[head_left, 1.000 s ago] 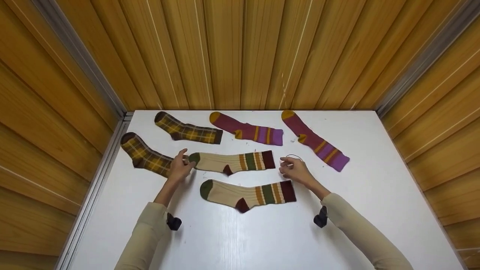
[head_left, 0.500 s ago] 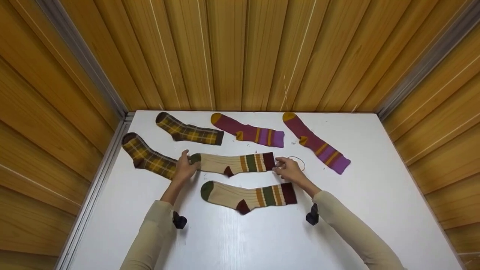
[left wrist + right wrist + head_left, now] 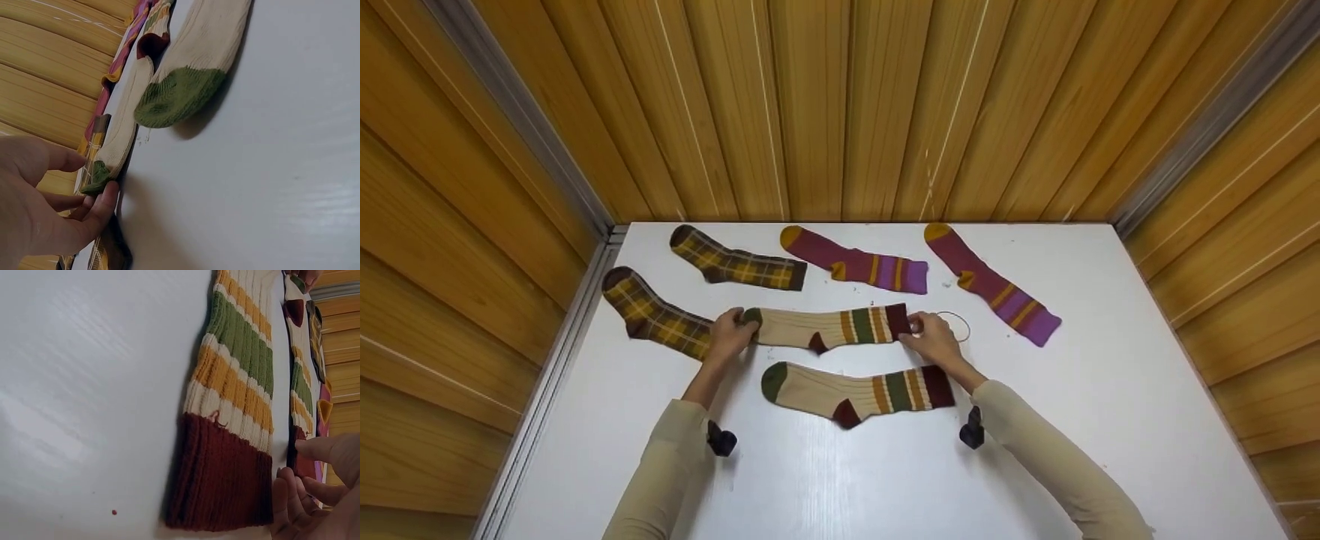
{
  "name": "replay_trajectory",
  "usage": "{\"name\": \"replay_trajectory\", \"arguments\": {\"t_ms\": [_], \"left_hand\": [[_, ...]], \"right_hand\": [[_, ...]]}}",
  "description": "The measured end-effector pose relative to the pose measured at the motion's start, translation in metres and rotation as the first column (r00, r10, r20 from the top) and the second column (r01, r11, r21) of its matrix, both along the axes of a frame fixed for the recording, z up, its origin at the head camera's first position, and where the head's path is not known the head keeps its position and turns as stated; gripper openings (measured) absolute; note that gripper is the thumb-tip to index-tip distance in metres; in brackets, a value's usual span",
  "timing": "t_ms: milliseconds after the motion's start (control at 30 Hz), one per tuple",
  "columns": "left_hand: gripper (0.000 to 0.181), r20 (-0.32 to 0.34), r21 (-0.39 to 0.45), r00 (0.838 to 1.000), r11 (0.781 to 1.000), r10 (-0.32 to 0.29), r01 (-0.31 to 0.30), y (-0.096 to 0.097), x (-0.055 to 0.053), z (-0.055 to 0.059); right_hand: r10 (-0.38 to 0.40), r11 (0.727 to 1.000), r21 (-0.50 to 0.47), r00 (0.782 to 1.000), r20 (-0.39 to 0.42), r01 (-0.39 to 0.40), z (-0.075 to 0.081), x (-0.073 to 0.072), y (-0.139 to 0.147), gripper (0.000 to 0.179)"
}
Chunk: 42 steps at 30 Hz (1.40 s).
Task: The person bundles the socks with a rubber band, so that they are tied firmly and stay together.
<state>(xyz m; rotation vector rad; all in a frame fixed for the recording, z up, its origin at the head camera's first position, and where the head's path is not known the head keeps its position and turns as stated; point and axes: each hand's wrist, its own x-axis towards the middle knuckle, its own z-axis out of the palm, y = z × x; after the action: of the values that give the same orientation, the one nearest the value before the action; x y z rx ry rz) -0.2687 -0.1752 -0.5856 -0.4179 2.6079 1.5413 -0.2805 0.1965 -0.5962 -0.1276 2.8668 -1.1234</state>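
Two cream socks with green toes, dark red heels and striped cuffs lie lengthwise across the white table. My left hand (image 3: 729, 336) pinches the green toe of the farther cream sock (image 3: 791, 327); in the left wrist view, that toe (image 3: 100, 175) sits between the fingers and thumb. At the other end, my right hand (image 3: 934, 337) pinches the dark red cuff (image 3: 304, 455), its thumb on top in the right wrist view. Closer to me, the second cream sock (image 3: 817, 386) lies flat, touched by neither hand.
Left and behind are two brown-yellow plaid socks, the nearer plaid sock (image 3: 664, 319) partly behind my left hand and the farther plaid sock (image 3: 742, 264). Two maroon-purple socks, one at back centre (image 3: 862, 262) and one at right (image 3: 990, 285), lie behind. Wood-patterned walls (image 3: 840, 112) enclose the table.
My right hand has moved left from beside the cuff and now grips it. My left hand has shifted slightly right and its raised fingers have come down at the toe.
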Motion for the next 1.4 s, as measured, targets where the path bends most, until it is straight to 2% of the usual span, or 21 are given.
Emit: {"name": "replay_trajectory", "arguments": {"t_ms": [200, 367, 500, 633, 733, 800, 967, 1100, 1167, 1267, 1400], "left_hand": [[0.044, -0.039, 0.026, 0.998, 0.999, 0.038, -0.037, 0.002, 0.0, -0.004], [0.049, -0.028, 0.046, 0.998, 0.997, 0.06, -0.059, 0.003, -0.001, -0.005], [0.051, 0.022, 0.07, 0.997, 0.995, 0.075, -0.076, 0.004, -0.001, -0.004], [0.05, 0.077, 0.111, 0.992, 0.988, 0.098, -0.106, 0.004, 0.0, -0.003], [0.049, 0.136, 0.182, 0.984, 0.973, 0.116, -0.14, 0.004, 0.0, -0.002], [0.048, 0.165, 0.229, 0.977, 0.958, 0.136, -0.172, 0.005, 0.001, -0.001], [0.048, 0.202, 0.361, 0.967, 0.906, 0.157, -0.222, 0.008, 0.002, 0.0], [0.046, 0.208, 0.443, 0.963, 0.861, 0.172, -0.249, 0.01, 0.004, 0.0], [0.044, 0.201, 0.456, 0.962, 0.851, 0.186, -0.26, 0.012, 0.004, 0.0], [0.043, 0.202, 0.447, 0.96, 0.854, 0.193, -0.266, 0.013, 0.004, 0.001], [0.041, 0.196, 0.467, 0.963, 0.846, 0.185, -0.258, 0.013, 0.005, 0.006]], "right_hand": [[-0.027, 1.0, -0.009, 0.999, 0.026, 0.027, -0.001, 0.0, -0.002, 0.029], [-0.066, 0.986, -0.15, 0.996, 0.054, 0.074, 0.0, -0.003, -0.002, 0.025], [-0.073, 0.939, -0.329, 0.993, 0.09, 0.099, -0.002, -0.005, -0.002, 0.024], [-0.059, 0.865, -0.486, 0.987, 0.149, 0.125, -0.005, -0.005, -0.003, 0.028], [-0.062, 0.824, -0.545, 0.98, 0.187, 0.157, -0.005, -0.004, -0.005, 0.03], [-0.079, 0.818, -0.55, 0.979, 0.186, 0.17, -0.005, -0.005, -0.006, 0.03], [-0.106, 0.8, -0.571, 0.98, 0.168, 0.184, -0.005, -0.007, -0.01, 0.025], [-0.109, 0.756, -0.612, 0.966, 0.234, 0.234, -0.005, -0.007, -0.009, 0.025], [-0.094, 0.73, -0.634, 0.957, 0.274, 0.253, -0.005, -0.006, -0.007, 0.029], [-0.065, 0.701, -0.659, 0.945, 0.319, 0.271, -0.003, -0.004, -0.004, 0.036], [-0.044, 0.684, -0.673, 0.937, 0.347, 0.281, 0.002, 0.001, 0.002, 0.039]]}}
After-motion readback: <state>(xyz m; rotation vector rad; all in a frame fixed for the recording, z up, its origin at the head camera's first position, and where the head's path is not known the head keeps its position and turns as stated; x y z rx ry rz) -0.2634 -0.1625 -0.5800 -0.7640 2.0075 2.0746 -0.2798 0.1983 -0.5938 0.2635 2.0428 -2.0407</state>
